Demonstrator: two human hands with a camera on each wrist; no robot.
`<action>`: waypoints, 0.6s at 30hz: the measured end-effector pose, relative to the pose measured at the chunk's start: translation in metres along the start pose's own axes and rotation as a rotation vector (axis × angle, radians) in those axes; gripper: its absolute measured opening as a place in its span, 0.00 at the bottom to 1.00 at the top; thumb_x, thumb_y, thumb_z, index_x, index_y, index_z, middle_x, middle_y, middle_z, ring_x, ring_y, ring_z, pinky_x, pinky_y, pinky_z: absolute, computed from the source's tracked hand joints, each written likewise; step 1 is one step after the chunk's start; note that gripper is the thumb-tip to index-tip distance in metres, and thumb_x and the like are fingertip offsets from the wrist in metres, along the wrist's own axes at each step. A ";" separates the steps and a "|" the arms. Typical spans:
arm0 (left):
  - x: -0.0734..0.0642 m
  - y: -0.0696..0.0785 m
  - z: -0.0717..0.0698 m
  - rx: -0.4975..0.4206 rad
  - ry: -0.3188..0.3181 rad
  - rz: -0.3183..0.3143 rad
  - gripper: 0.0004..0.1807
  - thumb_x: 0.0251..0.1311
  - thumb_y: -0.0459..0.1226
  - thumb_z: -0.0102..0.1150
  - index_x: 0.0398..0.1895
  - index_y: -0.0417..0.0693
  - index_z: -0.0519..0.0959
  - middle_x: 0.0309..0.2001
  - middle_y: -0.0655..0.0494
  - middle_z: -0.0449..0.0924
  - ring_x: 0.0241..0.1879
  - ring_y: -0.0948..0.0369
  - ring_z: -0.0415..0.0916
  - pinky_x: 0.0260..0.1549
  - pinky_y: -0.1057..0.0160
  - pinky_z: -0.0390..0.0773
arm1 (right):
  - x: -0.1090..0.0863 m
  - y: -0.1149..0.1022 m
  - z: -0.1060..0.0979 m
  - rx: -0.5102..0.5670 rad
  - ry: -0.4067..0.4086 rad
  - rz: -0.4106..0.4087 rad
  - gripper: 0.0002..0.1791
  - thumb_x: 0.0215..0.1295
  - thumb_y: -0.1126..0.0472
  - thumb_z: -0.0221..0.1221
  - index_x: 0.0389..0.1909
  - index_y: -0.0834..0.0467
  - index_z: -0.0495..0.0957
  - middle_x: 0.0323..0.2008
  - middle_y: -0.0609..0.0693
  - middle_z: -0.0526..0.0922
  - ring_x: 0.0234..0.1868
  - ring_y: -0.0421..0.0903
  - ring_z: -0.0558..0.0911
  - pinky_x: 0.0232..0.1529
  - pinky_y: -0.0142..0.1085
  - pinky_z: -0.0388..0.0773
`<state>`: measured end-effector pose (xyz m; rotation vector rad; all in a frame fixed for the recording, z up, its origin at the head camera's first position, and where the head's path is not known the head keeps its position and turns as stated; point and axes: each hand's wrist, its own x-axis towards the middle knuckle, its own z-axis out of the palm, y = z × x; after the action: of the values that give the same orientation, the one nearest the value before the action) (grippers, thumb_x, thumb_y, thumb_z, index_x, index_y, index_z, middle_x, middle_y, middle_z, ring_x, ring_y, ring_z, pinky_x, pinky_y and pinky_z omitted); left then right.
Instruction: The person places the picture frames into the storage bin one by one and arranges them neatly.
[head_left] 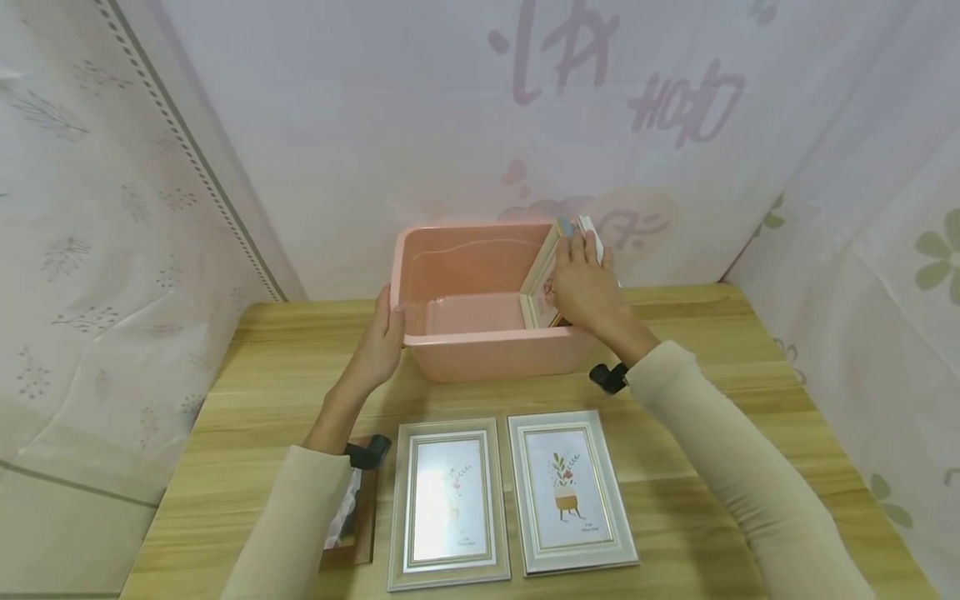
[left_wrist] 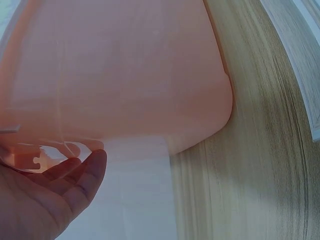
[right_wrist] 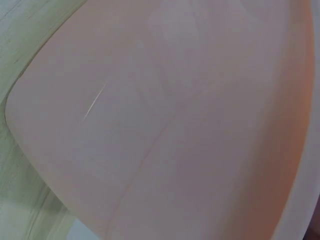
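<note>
A pink plastic bin (head_left: 495, 358) stands at the back of the table. My left hand (head_left: 377, 346) grips its left end, the thumb by the rim and the fingers curled at the handle opening, as the left wrist view of the bin (left_wrist: 130, 75) shows. At the bin's right end, my right hand (head_left: 588, 287) holds upright picture frames by their top edges. A cream frame (head_left: 540, 268) leans inside there, with a white frame edge (head_left: 588, 225) beside it. The hand hides much of both. In the right wrist view, the bin wall (right_wrist: 150, 125) fills most of the picture and no fingers show.
Two picture frames lie face up in front of the bin, a champagne-coloured frame (head_left: 448, 575) and a silver-white frame (head_left: 577, 558) with plant pictures. A brown frame (head_left: 365, 517) lies partly under my left forearm. Printed cloth (head_left: 337, 150) hangs behind the wooden table (head_left: 690, 467).
</note>
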<state>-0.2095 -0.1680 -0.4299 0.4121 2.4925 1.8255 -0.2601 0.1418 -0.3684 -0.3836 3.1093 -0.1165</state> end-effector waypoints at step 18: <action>-0.002 0.002 -0.001 0.026 -0.001 -0.009 0.28 0.79 0.39 0.25 0.79 0.46 0.40 0.64 0.36 0.63 0.57 0.43 0.71 0.50 0.42 0.80 | -0.001 0.011 0.001 0.054 0.020 0.021 0.39 0.72 0.59 0.49 0.76 0.70 0.44 0.76 0.71 0.45 0.76 0.68 0.44 0.74 0.62 0.43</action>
<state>-0.2070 -0.1687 -0.4286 0.4017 2.5158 1.7912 -0.2616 0.1523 -0.3703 -0.3512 3.1209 -0.2050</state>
